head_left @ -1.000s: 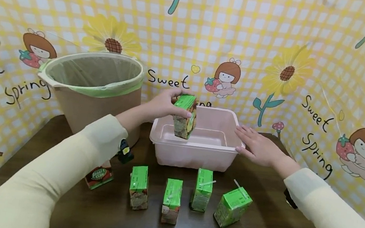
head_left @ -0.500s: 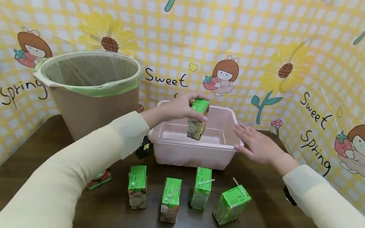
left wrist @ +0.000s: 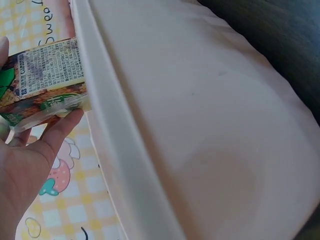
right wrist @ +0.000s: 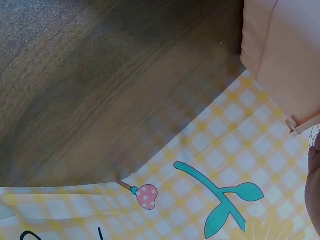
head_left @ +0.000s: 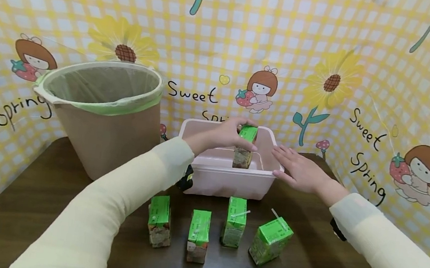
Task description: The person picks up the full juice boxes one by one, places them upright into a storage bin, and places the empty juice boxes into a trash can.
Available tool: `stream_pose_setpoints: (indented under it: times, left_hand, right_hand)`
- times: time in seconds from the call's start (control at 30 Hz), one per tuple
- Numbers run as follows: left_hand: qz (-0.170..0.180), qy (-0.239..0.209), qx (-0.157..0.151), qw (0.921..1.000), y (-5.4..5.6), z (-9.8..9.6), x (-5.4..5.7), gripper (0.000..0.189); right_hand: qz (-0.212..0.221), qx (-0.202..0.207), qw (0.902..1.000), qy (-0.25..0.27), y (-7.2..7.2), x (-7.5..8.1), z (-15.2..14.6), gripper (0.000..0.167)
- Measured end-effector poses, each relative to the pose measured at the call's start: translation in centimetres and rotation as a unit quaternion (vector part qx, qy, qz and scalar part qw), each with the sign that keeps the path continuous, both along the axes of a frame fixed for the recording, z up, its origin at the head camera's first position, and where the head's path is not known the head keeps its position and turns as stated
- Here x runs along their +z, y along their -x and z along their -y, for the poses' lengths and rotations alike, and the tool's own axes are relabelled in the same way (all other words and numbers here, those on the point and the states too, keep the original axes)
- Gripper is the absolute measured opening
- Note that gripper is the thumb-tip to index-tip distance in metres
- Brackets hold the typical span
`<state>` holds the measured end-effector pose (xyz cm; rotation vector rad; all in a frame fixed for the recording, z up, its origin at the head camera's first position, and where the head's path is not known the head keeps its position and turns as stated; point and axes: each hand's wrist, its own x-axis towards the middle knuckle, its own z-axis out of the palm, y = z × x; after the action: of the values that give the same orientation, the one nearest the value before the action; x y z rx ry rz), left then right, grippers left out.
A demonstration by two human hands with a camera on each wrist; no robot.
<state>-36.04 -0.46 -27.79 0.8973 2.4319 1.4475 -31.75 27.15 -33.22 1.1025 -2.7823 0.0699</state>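
Note:
In the head view, my left hand [head_left: 225,134] grips a green-topped juice box [head_left: 242,157] upright, thumb on the near side. Its lower part overlaps the inside of a pale pink plastic tub [head_left: 229,183]. The left wrist view shows the printed side of the same juice box [left wrist: 50,70] and a clear straw sleeve along it, beside the tub wall [left wrist: 215,110]. My right hand [head_left: 301,170] rests with straight fingers at the tub's right rim. Only a sliver of the right hand [right wrist: 313,185] appears in the right wrist view.
Several green-topped juice boxes stand in front of the tub, among them one at the left [head_left: 160,222] and a tilted one with a straw [head_left: 271,241]. A tall brown bin [head_left: 112,138] with a liner stands left on the dark wooden table [head_left: 39,201]. Checked cloth surrounds it.
My left hand has moved right with the juice box and lowered it slightly into the tub. My left sleeve now hides the red-sided box lying at the left. The right hand stays put.

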Motion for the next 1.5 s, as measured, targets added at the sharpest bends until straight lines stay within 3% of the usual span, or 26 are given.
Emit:
stream_pose_setpoints:
  times: [0.23,0.7,1.13,1.5]
  left_hand:
    - [0.017,0.019,0.005,0.9997,0.5,-0.6,-1.1,0.078]
    - [-0.005,0.059,0.011,0.9982,1.6,-2.1,-3.2,0.068]
    - [0.008,0.069,0.009,0.9975,1.4,-3.7,-4.2,0.056]
    - [-0.001,0.097,-0.003,0.9953,2.0,-4.0,-4.9,0.061]
  right_hand:
    - [0.002,0.001,1.0,-0.004,0.0,0.0,0.3,0.068]
    - [0.0,0.001,1.0,-0.007,0.3,-0.2,0.4,0.069]
    - [0.009,-0.009,0.9999,-0.001,0.1,-0.2,0.3,0.069]
    - [0.009,-0.012,0.9999,0.007,-0.1,-0.3,-0.1,0.068]
